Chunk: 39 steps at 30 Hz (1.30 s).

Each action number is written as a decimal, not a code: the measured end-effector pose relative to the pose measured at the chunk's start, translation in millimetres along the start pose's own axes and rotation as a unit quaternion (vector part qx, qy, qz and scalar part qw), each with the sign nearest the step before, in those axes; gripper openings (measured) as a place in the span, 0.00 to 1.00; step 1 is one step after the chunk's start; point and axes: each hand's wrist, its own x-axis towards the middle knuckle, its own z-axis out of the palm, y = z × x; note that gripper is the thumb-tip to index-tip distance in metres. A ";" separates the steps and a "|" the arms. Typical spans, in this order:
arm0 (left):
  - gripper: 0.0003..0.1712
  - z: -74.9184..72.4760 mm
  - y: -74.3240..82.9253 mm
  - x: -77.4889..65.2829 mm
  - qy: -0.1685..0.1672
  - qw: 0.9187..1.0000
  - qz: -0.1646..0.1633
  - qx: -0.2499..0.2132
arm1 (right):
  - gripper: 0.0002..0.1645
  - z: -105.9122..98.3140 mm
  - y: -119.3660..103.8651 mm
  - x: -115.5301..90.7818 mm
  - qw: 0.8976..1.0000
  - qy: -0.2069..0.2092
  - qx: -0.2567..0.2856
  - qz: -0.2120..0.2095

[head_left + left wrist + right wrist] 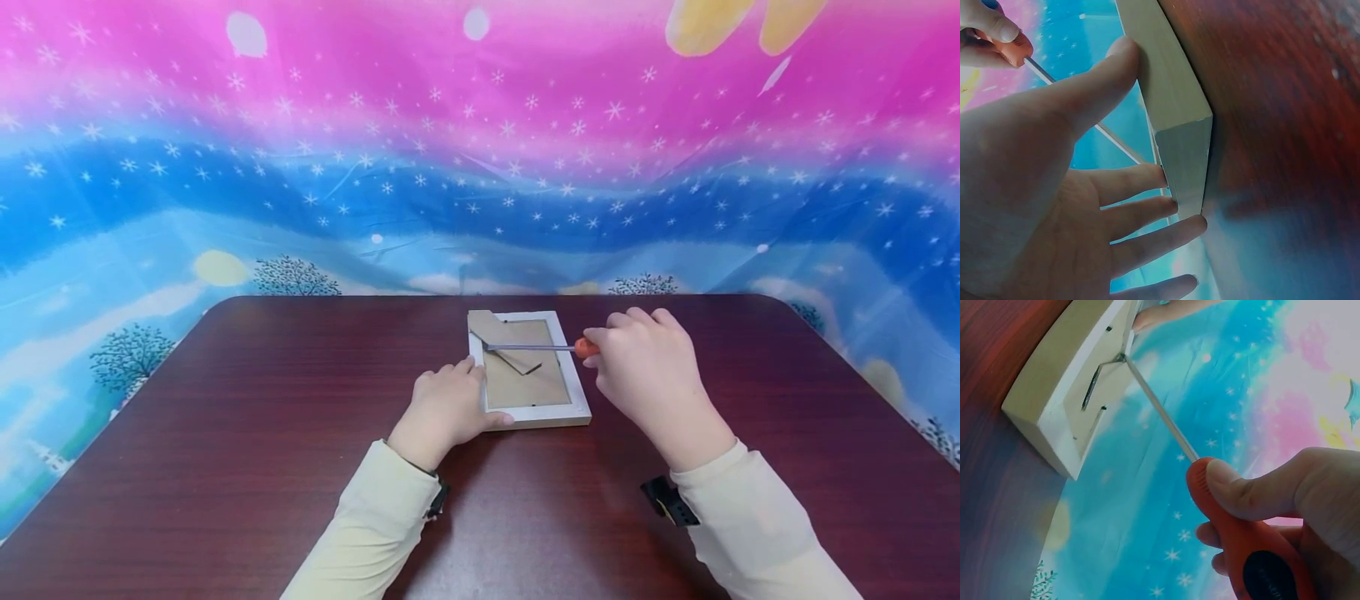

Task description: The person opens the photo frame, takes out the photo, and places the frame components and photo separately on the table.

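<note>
Screwdriver (1247,544) gripped in right hand (648,371), tip at frame (551,383) back; left hand (447,404), fingers straight, touches frame edge.

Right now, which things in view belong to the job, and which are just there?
In the job: picture frame; screwdriver, gripped by the right hand; left hand, touching the frame.

Just there: table, only as support; snowflake backdrop; black wristbands.

No legible text. Black oval patch (1260,570) on orange screwdriver handle (1241,540), right wrist view: one line of faint, pale lettering (1270,585), slanting across the oval; too small and blurred to read.
</note>
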 end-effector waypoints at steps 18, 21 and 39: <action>0.47 2.8 -5.3 2.1 0.026 0.999 0.018 -0.030 | 0.08 -6.4 -21.9 1.6 0.998 0.019 -0.033 -0.057; 0.47 4.2 -5.9 2.0 0.031 0.998 0.023 -0.041 | 0.05 -8.0 -29.1 2.0 0.996 0.008 -0.041 -0.077; 0.40 5.3 -9.0 1.2 0.052 0.996 0.038 -0.056 | 0.13 -20.3 -74.6 24.6 0.916 0.026 -0.291 -0.275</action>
